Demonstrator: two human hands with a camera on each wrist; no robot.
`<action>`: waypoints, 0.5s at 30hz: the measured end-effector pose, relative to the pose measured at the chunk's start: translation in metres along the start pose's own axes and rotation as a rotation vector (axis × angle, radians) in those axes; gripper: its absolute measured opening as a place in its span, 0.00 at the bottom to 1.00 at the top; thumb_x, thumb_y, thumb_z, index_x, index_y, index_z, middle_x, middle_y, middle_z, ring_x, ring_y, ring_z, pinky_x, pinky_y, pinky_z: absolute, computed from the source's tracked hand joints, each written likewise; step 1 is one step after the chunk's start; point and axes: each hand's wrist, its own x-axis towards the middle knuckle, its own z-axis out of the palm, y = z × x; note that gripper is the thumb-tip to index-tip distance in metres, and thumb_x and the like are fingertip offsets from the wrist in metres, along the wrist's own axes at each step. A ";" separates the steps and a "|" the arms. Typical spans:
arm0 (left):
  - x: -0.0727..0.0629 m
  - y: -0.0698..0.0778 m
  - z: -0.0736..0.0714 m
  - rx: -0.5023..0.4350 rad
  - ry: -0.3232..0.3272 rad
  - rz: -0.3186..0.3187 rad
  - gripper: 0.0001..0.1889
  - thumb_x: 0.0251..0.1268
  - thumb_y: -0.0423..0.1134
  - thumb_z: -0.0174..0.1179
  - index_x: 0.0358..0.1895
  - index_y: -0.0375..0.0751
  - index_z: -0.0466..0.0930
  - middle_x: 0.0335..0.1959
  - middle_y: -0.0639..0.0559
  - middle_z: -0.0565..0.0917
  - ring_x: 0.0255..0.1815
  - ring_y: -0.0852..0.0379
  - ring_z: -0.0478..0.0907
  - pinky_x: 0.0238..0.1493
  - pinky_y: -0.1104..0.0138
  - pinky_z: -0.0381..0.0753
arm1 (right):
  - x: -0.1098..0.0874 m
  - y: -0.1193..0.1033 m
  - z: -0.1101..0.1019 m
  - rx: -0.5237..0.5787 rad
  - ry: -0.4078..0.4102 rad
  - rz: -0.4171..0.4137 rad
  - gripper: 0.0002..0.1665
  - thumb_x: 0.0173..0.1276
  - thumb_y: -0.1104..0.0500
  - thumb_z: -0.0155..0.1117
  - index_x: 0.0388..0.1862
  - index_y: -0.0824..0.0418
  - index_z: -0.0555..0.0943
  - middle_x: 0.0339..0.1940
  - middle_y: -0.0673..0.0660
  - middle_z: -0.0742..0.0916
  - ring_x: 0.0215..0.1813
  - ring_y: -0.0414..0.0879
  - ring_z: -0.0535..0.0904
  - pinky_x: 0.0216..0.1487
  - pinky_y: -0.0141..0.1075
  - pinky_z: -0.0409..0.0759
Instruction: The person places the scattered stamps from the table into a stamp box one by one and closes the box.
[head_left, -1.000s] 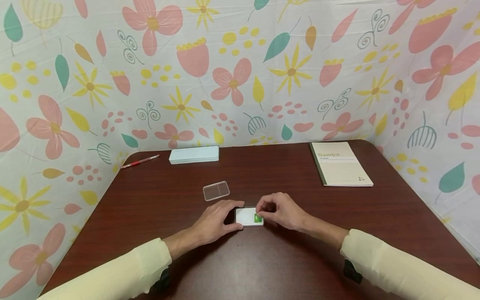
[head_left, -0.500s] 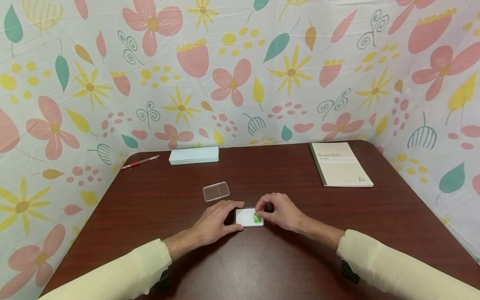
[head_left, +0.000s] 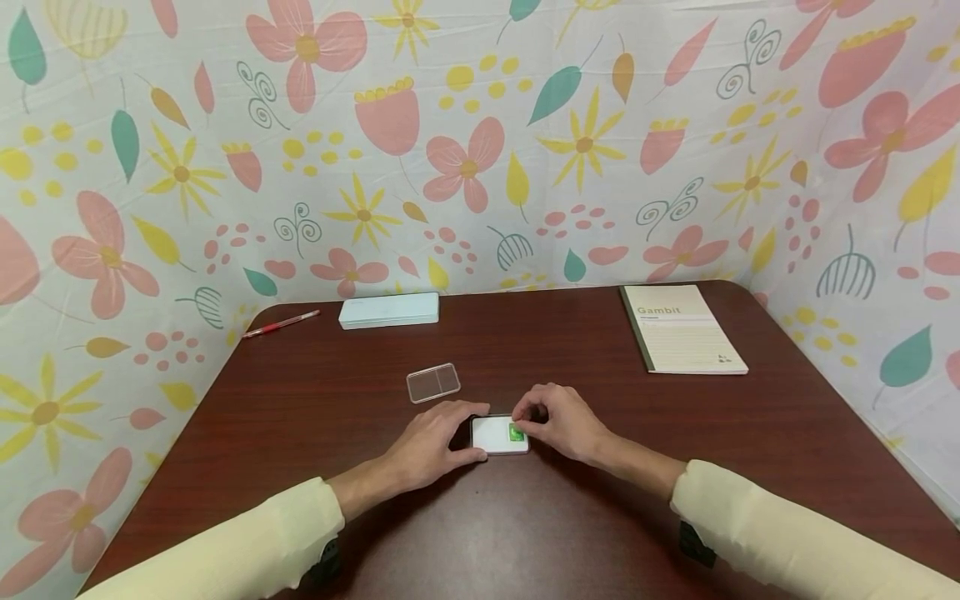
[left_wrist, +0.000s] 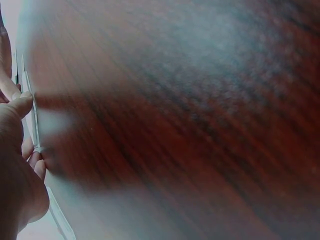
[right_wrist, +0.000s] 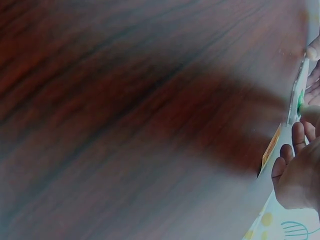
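Nearer to it, the right hand [head_left: 564, 423] pinched the green square [head_left: 516, 433], which lay at seven o'clock from that grip, on the three-o'clock end of the white-faced case [head_left: 491, 435], lengthwise nine-to-three, whose nine-o'clock end the left hand [head_left: 435, 443] held.

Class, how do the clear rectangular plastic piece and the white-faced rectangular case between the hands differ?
The clear rectangular plastic piece shows brown table through it; the white-faced rectangular case looks opaque.
The clear piece lies untouched; the white case is held at its edges by the left hand.
The white case has a small green square on it; the clear piece has none.
Both are flat and rectangular.
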 end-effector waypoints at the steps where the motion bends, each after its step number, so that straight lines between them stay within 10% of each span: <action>1: 0.000 0.000 0.000 0.000 0.000 0.000 0.31 0.68 0.45 0.76 0.71 0.41 0.78 0.66 0.48 0.83 0.68 0.48 0.78 0.66 0.50 0.78 | 0.000 0.000 0.000 -0.004 -0.001 0.000 0.07 0.65 0.66 0.80 0.36 0.54 0.91 0.31 0.42 0.83 0.34 0.45 0.75 0.35 0.33 0.73; 15: 0.000 0.000 0.000 0.007 -0.001 -0.005 0.31 0.68 0.45 0.76 0.71 0.41 0.78 0.67 0.48 0.82 0.69 0.48 0.78 0.66 0.50 0.78 | 0.001 0.000 0.002 -0.050 -0.004 -0.028 0.06 0.65 0.65 0.80 0.36 0.54 0.92 0.33 0.41 0.85 0.35 0.44 0.76 0.36 0.33 0.74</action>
